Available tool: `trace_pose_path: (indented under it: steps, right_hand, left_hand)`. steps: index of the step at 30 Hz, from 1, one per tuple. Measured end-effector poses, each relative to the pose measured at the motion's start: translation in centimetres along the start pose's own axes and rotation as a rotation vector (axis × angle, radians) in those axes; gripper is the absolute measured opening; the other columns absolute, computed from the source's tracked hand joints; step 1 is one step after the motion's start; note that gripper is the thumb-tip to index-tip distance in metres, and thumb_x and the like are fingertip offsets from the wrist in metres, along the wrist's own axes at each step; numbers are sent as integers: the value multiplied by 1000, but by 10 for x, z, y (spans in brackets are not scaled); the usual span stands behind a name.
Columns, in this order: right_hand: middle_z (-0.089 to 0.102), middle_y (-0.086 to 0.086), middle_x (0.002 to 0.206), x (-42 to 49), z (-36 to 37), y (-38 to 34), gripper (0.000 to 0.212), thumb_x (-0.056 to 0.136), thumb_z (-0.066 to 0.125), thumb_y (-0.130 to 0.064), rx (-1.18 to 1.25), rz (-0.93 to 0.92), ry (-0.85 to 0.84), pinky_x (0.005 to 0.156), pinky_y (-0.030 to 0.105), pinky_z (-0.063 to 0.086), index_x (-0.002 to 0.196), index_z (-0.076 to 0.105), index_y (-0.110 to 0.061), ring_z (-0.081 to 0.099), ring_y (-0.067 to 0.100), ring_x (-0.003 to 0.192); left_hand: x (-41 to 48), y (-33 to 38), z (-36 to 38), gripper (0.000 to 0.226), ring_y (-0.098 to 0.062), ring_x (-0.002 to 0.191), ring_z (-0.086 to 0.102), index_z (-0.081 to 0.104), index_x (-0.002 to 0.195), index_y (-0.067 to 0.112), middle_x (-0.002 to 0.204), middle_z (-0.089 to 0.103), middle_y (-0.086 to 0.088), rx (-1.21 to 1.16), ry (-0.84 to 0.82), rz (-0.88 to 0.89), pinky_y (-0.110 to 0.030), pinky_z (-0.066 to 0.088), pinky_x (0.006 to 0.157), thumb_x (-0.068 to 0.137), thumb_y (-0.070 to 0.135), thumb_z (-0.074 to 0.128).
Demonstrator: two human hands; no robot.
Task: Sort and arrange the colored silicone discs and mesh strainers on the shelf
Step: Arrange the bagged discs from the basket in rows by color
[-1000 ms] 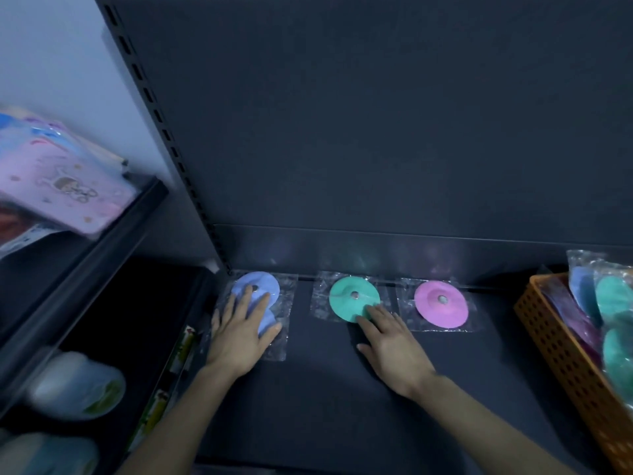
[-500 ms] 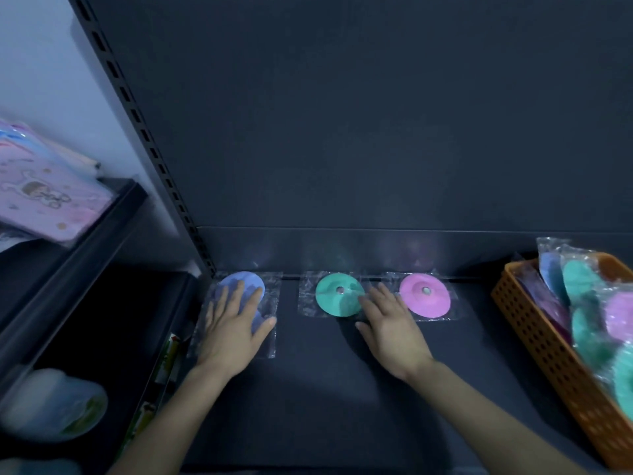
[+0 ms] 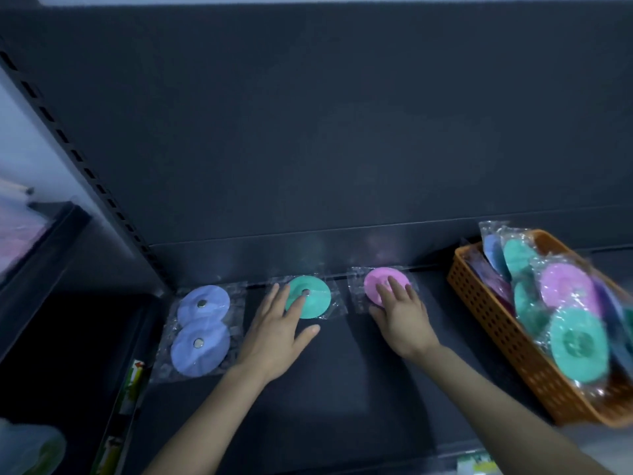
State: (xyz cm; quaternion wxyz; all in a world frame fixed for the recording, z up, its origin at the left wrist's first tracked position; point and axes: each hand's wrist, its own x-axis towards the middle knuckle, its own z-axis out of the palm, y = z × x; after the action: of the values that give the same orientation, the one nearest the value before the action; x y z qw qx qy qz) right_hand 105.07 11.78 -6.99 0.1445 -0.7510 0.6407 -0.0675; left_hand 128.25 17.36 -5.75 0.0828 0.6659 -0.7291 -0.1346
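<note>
Two lilac-blue discs (image 3: pixel 201 332) in clear bags lie overlapping at the shelf's back left, uncovered. A teal bagged disc (image 3: pixel 315 299) lies in the middle; my left hand (image 3: pixel 277 327) rests flat on its left part, fingers straight. A pink bagged disc (image 3: pixel 375 281) lies to the right; my right hand (image 3: pixel 400 313) rests flat on it and covers its front half. Neither hand grips anything.
An orange perforated basket (image 3: pixel 493 323) at the right holds several bagged discs in teal, pink and blue. The dark shelf floor (image 3: pixel 342 389) ends at a back lip. A slotted upright (image 3: pixel 102 197) bounds the left side, with a neighbouring shelf of packaged goods beyond it.
My left hand moved right off the lilac-blue discs onto the teal disc. My right hand moved from the teal disc's edge onto the pink disc. The camera turned right.
</note>
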Motion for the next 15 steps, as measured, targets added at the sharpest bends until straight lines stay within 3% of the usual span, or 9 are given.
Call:
trace_pose_path:
  steps: [4, 8, 11, 15]
  right_hand:
    - [43, 22, 139, -18, -25, 21, 45, 92, 52, -29, 113, -14, 111, 105, 43, 36, 129, 52, -5, 40, 41, 126]
    - [54, 25, 128, -41, -58, 40, 26, 90, 56, -15, 177, -8, 194, 99, 36, 39, 110, 63, 1, 43, 36, 129]
    - [61, 25, 112, -57, -83, 52, 16, 85, 62, -9, 169, -41, 296, 91, 39, 44, 95, 67, 3, 55, 40, 110]
    - [58, 17, 124, -75, -109, 84, 21, 85, 63, -10, 221, -52, 391, 95, 31, 42, 105, 68, -4, 56, 35, 112]
  left_hand:
    - [8, 22, -3, 67, -19, 147, 0, 29, 146, 18, 159, 12, -5, 15, -106, 97, -34, 10, 118, 93, 58, 34]
    - [12, 58, -6, 58, -20, 147, 4, 36, 143, 18, 158, 16, -6, 20, -132, 176, -32, 10, 117, 96, 50, 40]
    - [15, 86, -10, 52, -20, 145, 14, 42, 140, 17, 154, 26, -4, -4, -108, 219, -30, 15, 115, 96, 43, 45]
    - [24, 131, -11, 45, -14, 137, 30, 49, 134, 18, 148, 36, 1, -74, -69, 240, -27, 29, 110, 94, 38, 51]
